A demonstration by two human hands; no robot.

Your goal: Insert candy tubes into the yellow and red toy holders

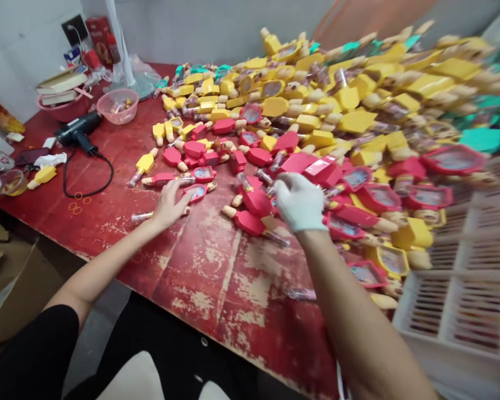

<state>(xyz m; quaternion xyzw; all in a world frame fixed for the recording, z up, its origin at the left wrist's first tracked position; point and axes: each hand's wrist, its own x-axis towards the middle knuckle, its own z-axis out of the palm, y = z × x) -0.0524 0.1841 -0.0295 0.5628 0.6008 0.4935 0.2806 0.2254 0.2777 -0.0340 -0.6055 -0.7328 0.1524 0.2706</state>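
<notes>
My bare left hand (170, 205) reaches low over the table, thumb and fingers apart, beside a red hand-shaped toy case (196, 193) with a clear window. Another red windowed case (203, 174) lies just past its fingertips. My right hand (299, 203), in a white glove, is curled down at the near edge of the heap of red cases. What its fingers close on is hidden. A red case with a clear tube (250, 222) lies between my hands. Close to the left wrist is a loose clear tube (141, 216).
Yellow cases (354, 119) are heaped at the back right, with teal ones (481, 140) beyond. White slatted crates (437, 305) stand at right. A heat gun (79, 130), its looped cord, a pink basket (117, 108) and rubber bands (78, 195) are on the left.
</notes>
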